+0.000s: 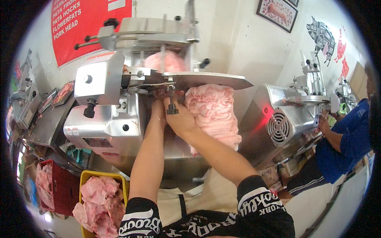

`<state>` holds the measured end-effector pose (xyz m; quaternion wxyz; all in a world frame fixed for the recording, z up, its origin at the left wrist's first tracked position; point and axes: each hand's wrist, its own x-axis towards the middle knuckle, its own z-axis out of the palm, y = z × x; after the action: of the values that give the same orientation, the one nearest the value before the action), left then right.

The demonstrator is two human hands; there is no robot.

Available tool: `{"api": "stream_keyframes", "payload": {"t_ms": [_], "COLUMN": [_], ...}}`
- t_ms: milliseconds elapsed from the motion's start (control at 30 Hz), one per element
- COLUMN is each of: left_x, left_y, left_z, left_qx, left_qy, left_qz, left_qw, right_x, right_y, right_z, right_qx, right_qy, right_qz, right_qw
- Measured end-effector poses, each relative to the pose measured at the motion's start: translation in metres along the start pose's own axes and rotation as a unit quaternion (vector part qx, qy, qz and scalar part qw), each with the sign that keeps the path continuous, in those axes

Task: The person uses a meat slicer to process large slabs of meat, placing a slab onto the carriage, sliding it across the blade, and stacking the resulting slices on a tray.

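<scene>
Both my arms reach forward beneath the blade side of a metal meat slicer [104,119]. My left hand [158,108] is close beside my right hand [180,119], below the slicer's plate [202,78]. The plate and a black-knobbed screw [171,108] hide the fingers, so whether they hold anything cannot be seen. Some reddish meat [178,94] shows just past the fingers. Right of my right hand lies a tall folded stack of thin pale-pink meat slices [212,116]. Behind the plate, a pink block of meat [166,61] sits in the blurred slicer carriage [148,37].
A yellow crate [82,190] of raw meat pieces [101,202] stands at lower left, beside a dark red crate [62,187]. At right, another person [342,142] in blue works at a second slicer [285,116]. Meat trays [64,93] rest on a metal table [49,125] at left.
</scene>
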<state>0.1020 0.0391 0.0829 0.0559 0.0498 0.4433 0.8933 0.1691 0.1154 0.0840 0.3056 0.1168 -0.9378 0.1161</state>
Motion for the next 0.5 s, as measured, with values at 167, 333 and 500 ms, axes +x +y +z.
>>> {"api": "stream_keyframes", "payload": {"t_ms": [167, 333, 500], "left_x": [0.066, 0.049, 0.015], "left_y": [-0.020, -0.021, 0.005], "left_z": [-0.076, -0.044, -0.022], "left_qx": [0.014, 0.146, 0.067], "left_qy": [-0.002, 0.004, 0.029], "left_qz": [0.057, 0.119, 0.114], "left_qw": [0.998, 0.982, 0.991], "right_x": [0.003, 0.009, 0.024], "right_y": [-0.011, 0.015, 0.002], "right_z": [0.011, 0.036, 0.021], "right_qx": [-0.040, 0.071, 0.132], "right_qy": [-0.117, -0.072, 0.031], "right_qz": [-0.022, 0.015, 0.021], "right_qw": [0.992, 0.995, 0.991]}}
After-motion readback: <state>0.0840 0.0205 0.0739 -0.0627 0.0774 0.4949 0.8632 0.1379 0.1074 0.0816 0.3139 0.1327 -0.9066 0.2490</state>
